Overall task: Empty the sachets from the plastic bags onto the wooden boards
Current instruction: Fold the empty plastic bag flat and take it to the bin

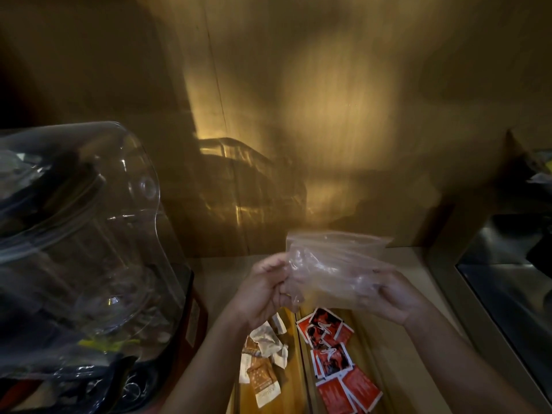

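I hold a clear plastic bag (334, 264) up in both hands above two wooden boards. My left hand (263, 291) pinches its left edge and my right hand (394, 294) grips its right side. The bag looks empty. Below it, several red sachets (337, 363) lie scattered on the right wooden board (376, 348). Several white and brown sachets (264, 360) lie in a pile on the left wooden board (291, 392).
A large clear plastic container (77, 234) stands on dark clutter at the left, close to my left forearm. A wooden wall (298, 115) rises behind the counter. A dark glass panel (513, 282) runs along the right edge.
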